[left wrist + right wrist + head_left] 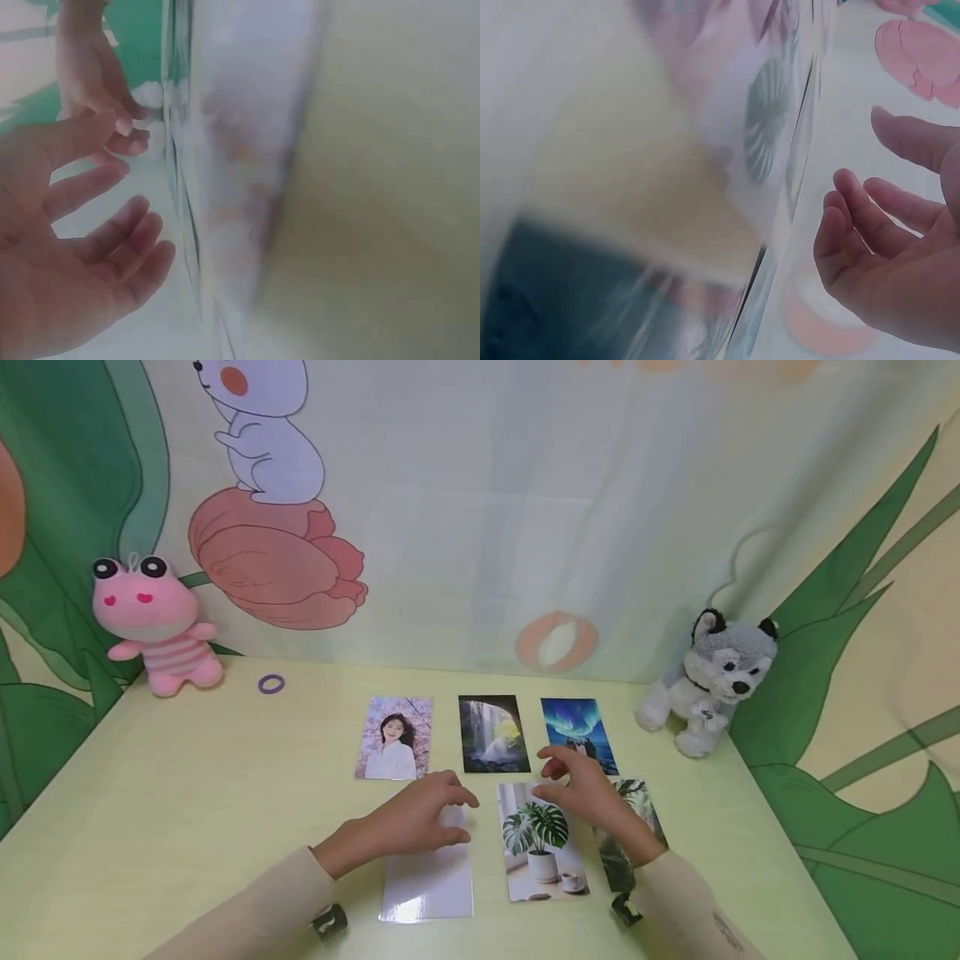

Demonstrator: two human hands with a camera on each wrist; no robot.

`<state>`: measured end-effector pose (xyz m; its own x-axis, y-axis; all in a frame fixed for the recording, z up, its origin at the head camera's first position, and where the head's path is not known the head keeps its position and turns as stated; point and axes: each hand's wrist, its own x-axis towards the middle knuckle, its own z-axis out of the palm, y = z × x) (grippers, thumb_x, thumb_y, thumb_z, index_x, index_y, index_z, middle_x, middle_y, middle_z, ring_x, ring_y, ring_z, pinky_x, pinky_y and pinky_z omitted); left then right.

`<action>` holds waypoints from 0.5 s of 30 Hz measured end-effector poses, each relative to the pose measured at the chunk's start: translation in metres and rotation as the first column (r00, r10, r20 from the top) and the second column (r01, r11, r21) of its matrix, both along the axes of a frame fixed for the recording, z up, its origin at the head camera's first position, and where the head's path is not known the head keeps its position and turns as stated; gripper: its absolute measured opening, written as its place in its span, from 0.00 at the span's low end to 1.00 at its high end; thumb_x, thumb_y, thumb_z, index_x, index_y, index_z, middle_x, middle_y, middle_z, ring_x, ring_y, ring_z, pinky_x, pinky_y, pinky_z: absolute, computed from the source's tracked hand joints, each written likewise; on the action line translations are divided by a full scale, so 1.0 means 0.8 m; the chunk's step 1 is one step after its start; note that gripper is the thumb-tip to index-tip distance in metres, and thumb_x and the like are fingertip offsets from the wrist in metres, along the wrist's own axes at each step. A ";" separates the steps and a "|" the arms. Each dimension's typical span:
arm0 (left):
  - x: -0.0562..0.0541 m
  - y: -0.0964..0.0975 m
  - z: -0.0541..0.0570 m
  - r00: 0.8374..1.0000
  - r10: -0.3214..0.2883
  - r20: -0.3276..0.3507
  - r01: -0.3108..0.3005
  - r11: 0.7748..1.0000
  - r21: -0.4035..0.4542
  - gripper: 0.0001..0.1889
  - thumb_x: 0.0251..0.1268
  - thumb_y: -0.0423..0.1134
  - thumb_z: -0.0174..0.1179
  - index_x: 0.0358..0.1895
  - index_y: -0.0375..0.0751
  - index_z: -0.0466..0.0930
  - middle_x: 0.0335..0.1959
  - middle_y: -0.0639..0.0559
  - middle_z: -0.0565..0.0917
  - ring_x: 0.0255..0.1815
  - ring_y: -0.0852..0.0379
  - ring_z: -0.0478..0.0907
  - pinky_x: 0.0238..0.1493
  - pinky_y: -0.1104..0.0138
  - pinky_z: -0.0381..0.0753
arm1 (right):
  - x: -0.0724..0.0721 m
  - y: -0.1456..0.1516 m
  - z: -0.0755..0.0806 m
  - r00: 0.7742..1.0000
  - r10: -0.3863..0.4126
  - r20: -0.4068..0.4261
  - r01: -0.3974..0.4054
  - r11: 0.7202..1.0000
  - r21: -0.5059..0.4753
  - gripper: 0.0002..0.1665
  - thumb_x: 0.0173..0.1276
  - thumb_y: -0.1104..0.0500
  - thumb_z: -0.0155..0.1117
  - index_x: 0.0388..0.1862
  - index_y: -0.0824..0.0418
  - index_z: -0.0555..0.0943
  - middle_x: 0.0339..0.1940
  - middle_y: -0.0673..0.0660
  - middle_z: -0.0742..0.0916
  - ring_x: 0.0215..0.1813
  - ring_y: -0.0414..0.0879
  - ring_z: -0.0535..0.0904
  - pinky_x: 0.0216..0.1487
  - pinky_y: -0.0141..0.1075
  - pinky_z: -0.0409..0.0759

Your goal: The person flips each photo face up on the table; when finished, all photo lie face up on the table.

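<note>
My left hand point(416, 817) hovers over a glossy, mostly white photo card point(427, 893), thumb and fingers apart with nothing between them. Over the upper part of a potted-plant photo point(542, 870) is my right hand point(585, 789), its fingers loosely bent and holding nothing. The right forearm partly covers a dark green nature photo point(617, 867). Behind lies a row of three photos: a person among pink blossoms point(390, 758), a waterfall point(491, 739) and a northern-lights scene point(573, 720), its lower edge near the right fingers. Both wrist views show the fingers parted.
A pink frog plush point(168, 639) sits at the table's back left, with a purple ring point(272, 684) beside it. At the back right sits a grey husky plush point(712, 681). A printed curtain point(450, 527) hangs behind the pale yellow table point(187, 810).
</note>
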<state>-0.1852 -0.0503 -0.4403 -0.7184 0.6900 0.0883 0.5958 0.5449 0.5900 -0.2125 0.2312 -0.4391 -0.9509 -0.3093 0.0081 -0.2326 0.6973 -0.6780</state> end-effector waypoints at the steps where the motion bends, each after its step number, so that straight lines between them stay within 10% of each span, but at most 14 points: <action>1: 0.003 -0.007 -0.002 1.000 0.012 -0.017 -0.012 1.000 -0.005 0.20 0.57 0.40 0.73 0.52 0.38 0.85 0.44 0.46 0.81 0.45 0.50 0.78 0.45 0.63 0.77 | -0.001 -0.005 0.001 1.000 0.020 0.005 -0.020 1.000 -0.005 0.30 0.64 0.61 0.72 0.63 0.68 0.75 0.44 0.62 0.86 0.49 0.57 0.83 0.44 0.42 0.81; 8: 0.020 -0.041 -0.008 0.998 0.058 -0.024 -0.060 0.994 -0.089 0.23 0.53 0.41 0.75 0.52 0.38 0.85 0.56 0.40 0.79 0.59 0.42 0.75 0.59 0.49 0.75 | -0.001 -0.042 0.006 0.987 0.140 0.078 -0.140 0.990 -0.008 0.37 0.66 0.58 0.71 0.71 0.65 0.70 0.52 0.63 0.85 0.54 0.59 0.81 0.41 0.39 0.80; 15: 0.032 -0.063 -0.021 0.995 -0.033 -0.099 0.018 0.988 -0.151 0.33 0.46 0.50 0.78 0.57 0.39 0.83 0.66 0.29 0.73 0.67 0.30 0.69 0.61 0.39 0.72 | 0.000 -0.082 -0.001 0.961 0.256 0.110 -0.265 0.961 0.078 0.38 0.63 0.57 0.74 0.70 0.64 0.72 0.55 0.60 0.85 0.60 0.56 0.80 0.57 0.50 0.79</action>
<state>-0.1593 -0.1006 -0.4574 -0.6931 0.7188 0.0540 0.6630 0.6063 0.4391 -0.2126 0.1659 -0.4399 -0.8322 -0.5412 -0.1205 -0.3499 0.6812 -0.6431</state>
